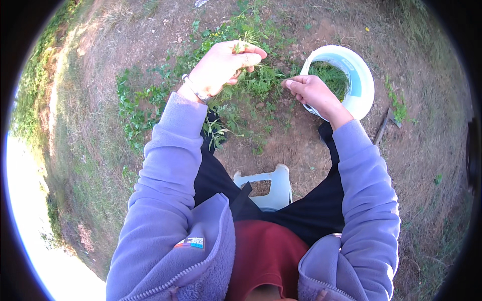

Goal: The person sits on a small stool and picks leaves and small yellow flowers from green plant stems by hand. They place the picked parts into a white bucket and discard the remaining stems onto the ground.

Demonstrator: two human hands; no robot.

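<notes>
My left hand (222, 67) is closed around a bunch of leafy green stems, whose leaves hang down below the wrist. In my right hand (308, 90) the thumb and forefinger pinch a thin stem, which stretches across toward the left hand. Just beyond the right hand stands a white plastic bucket (363, 90) with fine-leaved greens (329, 79) inside. Its near wall is partly hidden by that hand. Low green plants (260, 81) grow or lie on the soil below both hands; I cannot tell which.
A pale plastic stool (280, 184) stands between my legs. To the right of the bucket, a hand tool (383, 126) with a wooden handle and metal blade lies on the ground. Leafy plants (141, 94) spread at the left. Dry grass and bare soil (260, 139) surround me.
</notes>
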